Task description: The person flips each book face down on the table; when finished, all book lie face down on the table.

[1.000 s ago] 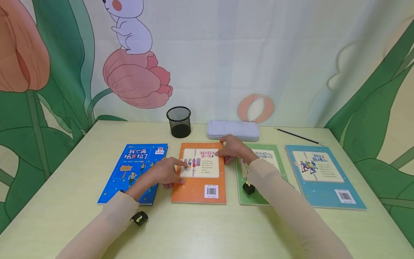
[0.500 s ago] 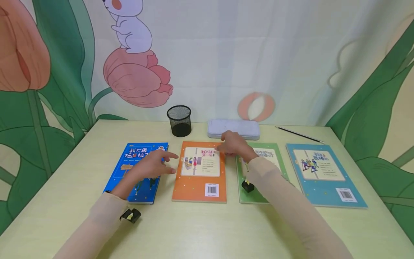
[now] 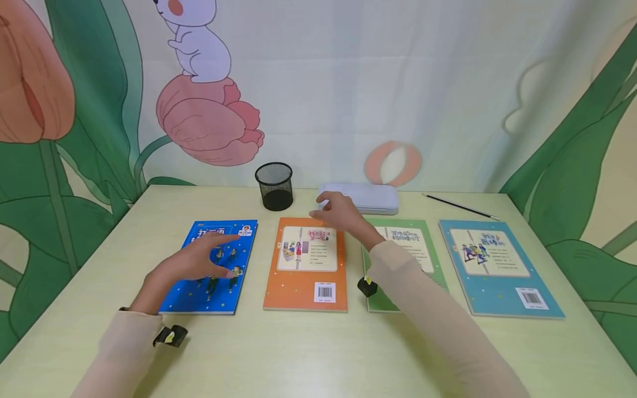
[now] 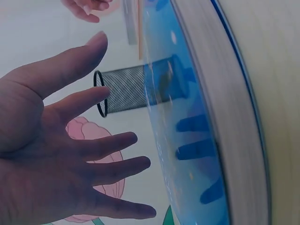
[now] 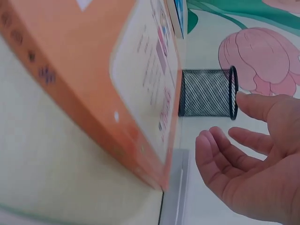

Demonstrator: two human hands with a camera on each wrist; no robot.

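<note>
My left hand [image 3: 191, 257] hovers over the blue book [image 3: 226, 296] with its fingers spread, holding nothing; the left wrist view shows the fingers [image 4: 117, 168] mirrored in the glossy cover. My right hand [image 3: 343, 214] is above the far right corner of the orange book [image 3: 303, 287], fingers loosely bent and holding nothing. Behind it, the pale lilac pencil case [image 3: 375, 198] is partly covered by the hand in the head view. Under the right forearm lies the green book [image 3: 433, 237], partly hidden. A teal book [image 3: 497, 271] lies at the right end of the row.
A black mesh pen holder [image 3: 276, 188] stands upright behind the gap between the blue and orange books. At the back right lies a black pencil [image 3: 460, 207]. A printed curtain [image 3: 308, 99] hangs along the table's [image 3: 298, 354] far edge.
My left hand has left the orange book and moved left over the blue book. The right hand has shifted slightly left and back. The books keep their places.
</note>
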